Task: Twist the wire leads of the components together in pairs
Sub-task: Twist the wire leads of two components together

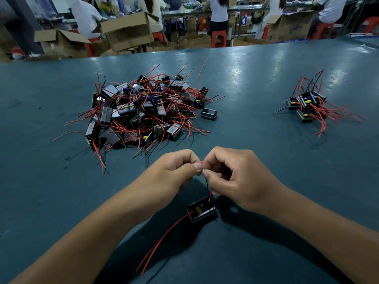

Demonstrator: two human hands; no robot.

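Observation:
A small black box component (202,211) with a yellow part hangs just above the teal table (266,140), below my hands. Its short red and black wire leads (208,188) run up to my fingertips. My left hand (178,171) and my right hand (231,177) meet at the thumbs and forefingers, both pinching the ends of those leads. Two long red leads (164,236) trail from the component down to the lower left. The wire ends between my fingertips are hidden.
A large heap of the same components (143,111) with tangled red and black wires lies at the centre left. A smaller group of components (307,105) sits at the far right. Cardboard boxes, red stools and seated people are beyond the table's far edge.

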